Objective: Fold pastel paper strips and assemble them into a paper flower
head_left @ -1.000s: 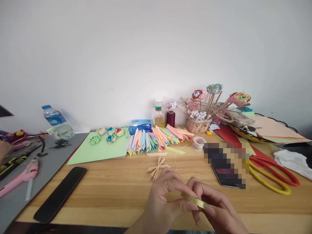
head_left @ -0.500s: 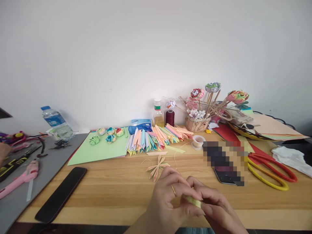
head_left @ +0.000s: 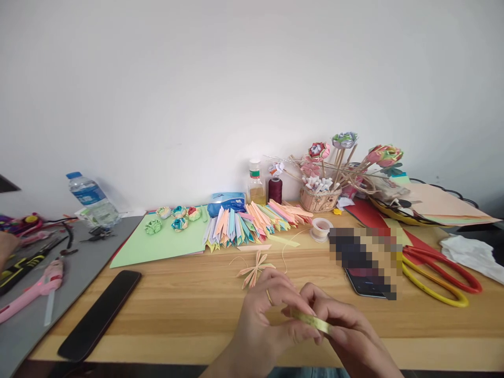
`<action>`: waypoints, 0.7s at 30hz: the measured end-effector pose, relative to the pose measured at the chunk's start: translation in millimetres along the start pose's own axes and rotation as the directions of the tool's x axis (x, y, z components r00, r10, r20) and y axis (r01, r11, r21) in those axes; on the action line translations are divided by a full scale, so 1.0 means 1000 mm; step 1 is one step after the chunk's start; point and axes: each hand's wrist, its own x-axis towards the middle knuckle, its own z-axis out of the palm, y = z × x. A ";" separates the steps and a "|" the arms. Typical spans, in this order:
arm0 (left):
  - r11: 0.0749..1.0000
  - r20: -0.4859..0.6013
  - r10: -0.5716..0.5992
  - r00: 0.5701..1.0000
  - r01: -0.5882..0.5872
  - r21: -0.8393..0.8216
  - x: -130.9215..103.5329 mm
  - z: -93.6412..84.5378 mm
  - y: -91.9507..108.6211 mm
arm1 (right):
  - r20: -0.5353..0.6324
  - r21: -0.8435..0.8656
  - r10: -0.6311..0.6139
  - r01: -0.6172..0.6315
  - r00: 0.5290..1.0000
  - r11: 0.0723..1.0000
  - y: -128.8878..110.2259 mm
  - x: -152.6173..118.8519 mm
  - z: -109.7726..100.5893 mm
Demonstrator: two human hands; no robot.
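Observation:
A small folded strip of yellow-green paper (head_left: 317, 323) is pinched between my two hands near the front edge of the table. My left hand (head_left: 268, 320), with a ring on one finger, grips its left part between thumb and fingertips. At the strip's right end, my right hand (head_left: 348, 328) holds it with thumb and bent fingers. Just beyond my left knuckles lies a peach folded-paper flower (head_left: 255, 269) with thread at it. Behind that, a row of folded paper pieces (head_left: 236, 226) in several colours spreads across the table.
A thread spool (head_left: 321, 230), a partly blurred phone (head_left: 366, 286) and red and yellow scissors handles (head_left: 441, 270) lie to the right. Paper flowers stand in a basket (head_left: 319, 199). At left are a black case (head_left: 100, 315), a pink glue gun (head_left: 43, 286) and another person's hand (head_left: 6, 249).
My left hand has shifted slightly left, and more of the yellow-green strip shows between my hands. Both hands still hold it.

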 end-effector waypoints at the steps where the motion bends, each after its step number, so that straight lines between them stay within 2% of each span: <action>1: 1.000 0.005 -0.012 1.000 0.012 -0.004 0.000 0.000 0.000 | -0.008 -0.029 -0.007 0.007 1.000 1.000 0.000 0.000 0.000; 5: 0.983 0.046 -0.171 0.984 0.174 -0.062 -0.001 -0.003 0.003 | 0.006 -0.203 -0.080 0.079 0.997 0.976 -0.003 0.000 -0.003; 8: 0.933 0.095 -0.300 0.949 0.313 -0.177 0.000 -0.005 0.007 | 0.007 -0.316 -0.091 0.088 0.996 0.945 -0.007 -0.002 -0.005; 10: 0.884 0.127 -0.358 0.925 0.380 -0.272 0.002 -0.005 0.009 | 0.049 -0.363 -0.082 0.094 0.995 0.927 -0.010 -0.003 -0.007; 13: 0.830 0.153 -0.410 0.899 0.438 -0.346 0.004 -0.004 0.011 | 0.112 -0.413 -0.065 0.106 0.992 0.905 -0.012 -0.002 -0.011; 21: 0.763 0.154 -0.535 0.830 0.554 -0.334 0.007 -0.004 0.014 | 0.103 -0.437 -0.035 0.077 0.994 0.896 -0.006 -0.001 -0.014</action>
